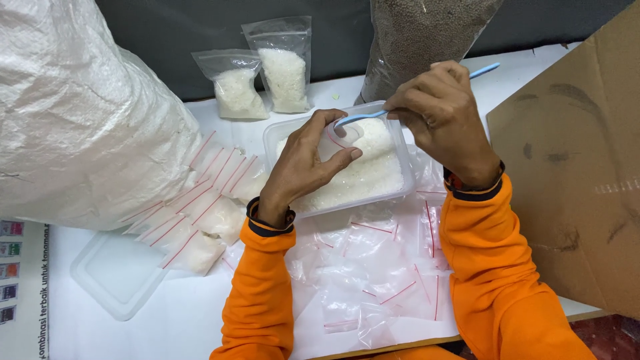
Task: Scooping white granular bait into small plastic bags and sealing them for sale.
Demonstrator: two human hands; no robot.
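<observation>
White woven plastic makes up the big sack (pixel 73 113) leaning at the far left, and a clear container lid (pixel 120 273) lies flat on the table (pixel 180 320) below it. Just right of the sack, a row of filled small zip bags (pixel 207 213) with red seal strips lies overlapping, each holding white granules. Behind them two larger filled pouches (pixel 267 73) stand against the dark wall. So a fair batch looks packed already.

At the centre, the left hand (pixel 307 167) pinches a small open bag (pixel 337 137) above the clear plastic tub (pixel 400 143), which is about half full of white granules (pixel 370 173). The right hand (pixel 443 113) is closed on a light blue plastic spoon (pixel 363 118), its bowl at the bag's mouth. How full this bag is cannot be told.

In front of the tub lies a loose heap of empty zip bags (pixel 380 280), so much seems left to fill. A sack of brown pellets (pixel 420 33) stands behind, and a cardboard sheet (pixel 573 173) leans at right.
</observation>
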